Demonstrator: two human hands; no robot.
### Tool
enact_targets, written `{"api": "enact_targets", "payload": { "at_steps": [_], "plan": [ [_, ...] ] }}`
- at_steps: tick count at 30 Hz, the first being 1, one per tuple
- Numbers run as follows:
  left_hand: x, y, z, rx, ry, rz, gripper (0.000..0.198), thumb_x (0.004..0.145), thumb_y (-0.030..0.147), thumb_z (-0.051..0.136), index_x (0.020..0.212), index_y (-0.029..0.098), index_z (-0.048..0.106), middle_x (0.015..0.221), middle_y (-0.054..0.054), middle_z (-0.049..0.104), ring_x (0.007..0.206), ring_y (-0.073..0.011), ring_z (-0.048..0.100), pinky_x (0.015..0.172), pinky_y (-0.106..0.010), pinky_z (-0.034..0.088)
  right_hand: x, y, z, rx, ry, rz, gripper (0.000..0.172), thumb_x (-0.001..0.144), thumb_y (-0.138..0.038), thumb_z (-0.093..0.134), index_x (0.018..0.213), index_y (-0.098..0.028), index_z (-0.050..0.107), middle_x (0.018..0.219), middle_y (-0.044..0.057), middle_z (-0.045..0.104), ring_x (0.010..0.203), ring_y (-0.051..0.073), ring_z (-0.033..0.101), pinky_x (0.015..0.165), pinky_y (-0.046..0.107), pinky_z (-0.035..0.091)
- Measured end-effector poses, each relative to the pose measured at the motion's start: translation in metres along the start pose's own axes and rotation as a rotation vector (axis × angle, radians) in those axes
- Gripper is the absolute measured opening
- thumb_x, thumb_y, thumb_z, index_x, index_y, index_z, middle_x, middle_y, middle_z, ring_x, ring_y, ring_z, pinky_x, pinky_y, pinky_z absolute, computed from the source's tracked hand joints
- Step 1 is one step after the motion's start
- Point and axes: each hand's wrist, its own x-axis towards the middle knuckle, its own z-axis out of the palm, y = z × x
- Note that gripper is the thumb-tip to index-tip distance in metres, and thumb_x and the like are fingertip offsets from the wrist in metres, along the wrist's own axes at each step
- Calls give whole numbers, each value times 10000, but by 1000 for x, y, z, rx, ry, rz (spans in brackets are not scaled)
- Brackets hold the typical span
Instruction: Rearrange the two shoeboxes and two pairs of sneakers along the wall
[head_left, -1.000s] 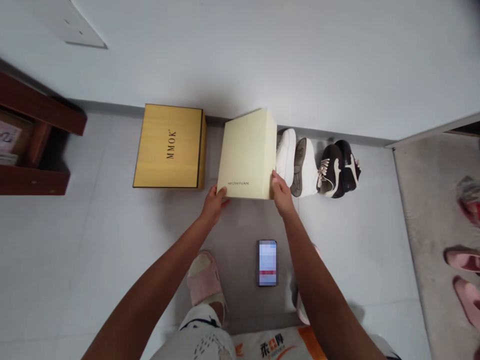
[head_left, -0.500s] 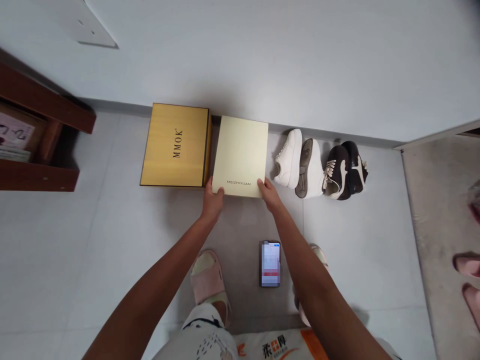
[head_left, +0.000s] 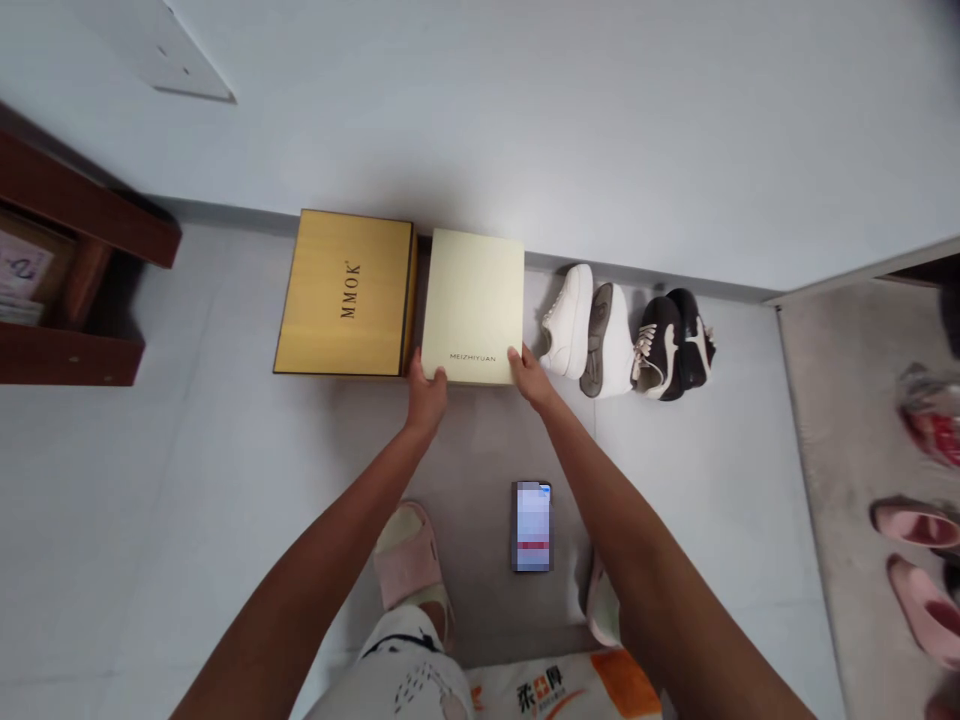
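A cream shoebox (head_left: pixel 474 300) marked MEIZHIYUAN sits by the wall, gripped at its two near corners. My left hand (head_left: pixel 427 390) holds the near left corner, thumb on top and fingers down the side. At the near right corner my right hand (head_left: pixel 529 375) has the same grip, its other fingers mostly hidden. Close on the left stands a gold shoebox (head_left: pixel 345 295) lettered MMOK, with a narrow dark gap between the two. To the right, a pair of white sneakers (head_left: pixel 570 320) leans sideways, one showing its grey sole.
Dark brown sneakers (head_left: pixel 660 345) with white trim rest beyond the white pair. A phone (head_left: pixel 532 527) with a lit screen lies on the floor between my slippered feet. Dark red wooden furniture (head_left: pixel 67 350) is at far left; pink slippers (head_left: pixel 915 525) lie at far right. A printed bag (head_left: pixel 555 690) is nearest me.
The view has shifted slightly to the right. Both hands still grip the cream shoebox, which has turned a little and moved slightly toward the wall.
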Motion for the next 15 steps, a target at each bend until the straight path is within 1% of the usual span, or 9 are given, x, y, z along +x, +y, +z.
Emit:
{"api": "enact_targets", "payload": {
  "at_steps": [2, 3, 5, 7, 9, 11, 13, 15],
  "plan": [
    [-12, 3, -2, 55, 61, -17, 721, 947, 309, 549, 1604, 166, 288, 1667, -183, 333, 1562, -264, 307, 1295, -429, 215, -2, -9, -18, -111, -32, 30, 916, 922, -805, 436, 1574, -161, 438, 1595, 137, 494, 1501, 302, 441, 1277, 488, 289],
    [-21, 4, -4, 89, 88, -8, 744, 931, 317, 574, 1599, 151, 292, 1674, -198, 309, 1576, -279, 273, 1303, -438, 185, -5, -14, -31, -170, -52, 46, 923, 905, -805, 480, 1570, -165, 451, 1593, 141, 495, 1495, 323, 449, 1281, 504, 280],
    [-41, 7, -7, 153, 98, 75, 785, 902, 333, 618, 1597, 164, 295, 1680, -195, 288, 1594, -296, 214, 1311, -461, 136, -16, -22, -66, -268, -88, 54, 928, 875, -797, 556, 1557, -174, 483, 1578, 146, 512, 1466, 354, 484, 1278, 527, 284],
    [-60, 14, -9, 195, 76, 209, 775, 895, 340, 625, 1590, 203, 311, 1673, -171, 306, 1593, -292, 209, 1308, -471, 149, -32, -26, -107, -326, -96, 32, 904, 861, -785, 597, 1532, -182, 524, 1542, 148, 553, 1421, 370, 532, 1266, 540, 309],
    [-72, 29, -7, 221, 3, 319, 737, 904, 339, 601, 1580, 217, 335, 1661, -163, 327, 1576, -286, 249, 1290, -472, 217, -52, -22, -150, -365, -65, 6, 852, 863, -768, 613, 1489, -191, 577, 1504, 148, 589, 1400, 381, 551, 1257, 555, 324],
    [-76, 49, 0, 244, -112, 398, 697, 908, 334, 577, 1564, 211, 374, 1642, -164, 356, 1547, -289, 309, 1262, -473, 284, -70, -9, -186, -385, 1, -6, 781, 875, -740, 618, 1441, -203, 622, 1481, 146, 610, 1405, 385, 545, 1254, 569, 331],
    [-73, 71, 14, 277, -256, 458, 670, 884, 327, 589, 1527, 207, 441, 1602, -163, 417, 1508, -303, 369, 1245, -481, 313, -83, 11, -212, -406, 79, 1, 682, 904, -672, 625, 1404, -209, 648, 1459, 146, 629, 1403, 376, 550, 1247, 575, 346],
    [-66, 87, 33, 317, -404, 480, 649, 836, 313, 629, 1468, 218, 519, 1542, -151, 496, 1470, -318, 421, 1242, -488, 314, -87, 33, -227, -454, 135, 41, 589, 922, -555, 650, 1380, -184, 657, 1435, 168, 643, 1384, 372, 571, 1224, 575, 384]
  ]
}}
